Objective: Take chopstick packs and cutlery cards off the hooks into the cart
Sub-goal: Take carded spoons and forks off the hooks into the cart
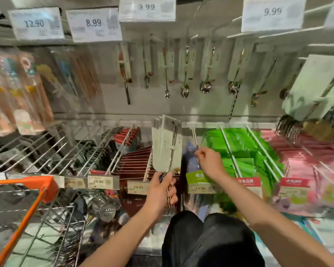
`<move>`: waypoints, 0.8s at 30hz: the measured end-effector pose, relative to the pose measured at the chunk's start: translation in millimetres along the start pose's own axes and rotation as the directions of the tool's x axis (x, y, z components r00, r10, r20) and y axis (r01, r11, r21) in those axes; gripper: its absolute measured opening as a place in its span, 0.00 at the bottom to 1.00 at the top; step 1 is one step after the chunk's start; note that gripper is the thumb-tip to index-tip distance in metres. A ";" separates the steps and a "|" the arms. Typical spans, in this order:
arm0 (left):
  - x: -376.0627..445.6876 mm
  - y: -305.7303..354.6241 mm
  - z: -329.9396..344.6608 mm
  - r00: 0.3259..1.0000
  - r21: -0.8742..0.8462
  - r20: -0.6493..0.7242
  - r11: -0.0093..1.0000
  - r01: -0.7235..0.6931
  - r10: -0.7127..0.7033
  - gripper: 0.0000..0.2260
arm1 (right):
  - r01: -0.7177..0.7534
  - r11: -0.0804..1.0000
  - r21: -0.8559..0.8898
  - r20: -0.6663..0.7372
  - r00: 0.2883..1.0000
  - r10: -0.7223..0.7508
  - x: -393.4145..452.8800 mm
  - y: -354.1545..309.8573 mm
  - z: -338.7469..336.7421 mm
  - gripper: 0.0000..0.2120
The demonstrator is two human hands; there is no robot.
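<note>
My left hand grips the lower end of a stack of white cutlery cards, held upright in front of the lower hooks. To the right of it my right hand pinches something at the end of a white hook, over a blue pack. Dark red chopstick packs hang on the hooks left of the cards. More spoon and fork cards hang on the upper wall. The wire cart with an orange rim stands at the lower left and holds metal utensils.
Green packs and pink packs fill the hooks to the right. Patterned chopstick packs hang at the upper left. Price tags run along the hook ends and the top rail. A bundle of cards with forks juts out at the right.
</note>
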State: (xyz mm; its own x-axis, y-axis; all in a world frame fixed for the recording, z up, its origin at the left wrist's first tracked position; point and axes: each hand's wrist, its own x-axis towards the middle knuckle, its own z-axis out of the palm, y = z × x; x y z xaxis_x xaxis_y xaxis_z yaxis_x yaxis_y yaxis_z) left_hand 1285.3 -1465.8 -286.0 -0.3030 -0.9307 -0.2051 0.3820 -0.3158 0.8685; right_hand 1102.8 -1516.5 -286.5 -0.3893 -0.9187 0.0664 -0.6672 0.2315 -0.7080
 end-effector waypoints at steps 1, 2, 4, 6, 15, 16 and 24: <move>2.7 -3.7 6.0 1.000 -0.022 0.002 1.000 0.001 -0.001 0.02 | -0.002 0.999 -0.032 -0.036 0.999 0.001 -1.5 8.2 -4.7 0.10; 5.8 -7.1 12.5 1.000 -0.041 0.008 0.999 -0.001 0.001 0.02 | -0.007 0.999 -0.051 -0.066 0.998 0.004 -2.3 14.6 -9.2 0.10; 10.2 -12.5 26.4 0.999 -0.065 0.038 0.998 -0.004 0.007 0.04 | -0.004 0.999 -0.040 -0.101 0.995 0.000 -3.7 23.0 -17.2 0.10; 13.0 -16.6 42.1 0.995 -0.078 0.095 0.997 -0.003 0.011 0.04 | 0.019 1.000 0.009 -0.125 0.992 -0.018 -5.0 26.5 -28.9 0.10; 22.1 -35.6 123.4 0.950 -0.070 0.310 0.996 0.047 -0.023 0.04 | 0.023 0.970 0.243 -0.219 0.975 0.032 -15.0 31.4 -126.5 0.13; 22.1 -38.4 131.9 0.945 -0.059 0.327 0.997 0.043 -0.022 0.03 | 0.025 0.962 0.272 -0.216 0.976 0.036 -19.1 31.5 -135.1 0.13; 18.4 -51.4 190.2 0.859 0.016 0.509 0.999 0.052 -0.053 0.09 | 0.046 0.966 0.253 -0.279 0.960 0.027 -44.6 46.5 -187.5 0.23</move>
State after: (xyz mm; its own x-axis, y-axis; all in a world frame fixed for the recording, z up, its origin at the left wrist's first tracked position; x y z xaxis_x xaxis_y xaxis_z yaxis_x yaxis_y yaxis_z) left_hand 1094.0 -1431.6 -248.6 -0.7251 -0.6886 0.0076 0.3519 -0.3612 0.8635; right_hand 970.0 -1404.7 -190.6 -0.5693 -0.7860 0.2410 -0.5019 0.1001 -0.8591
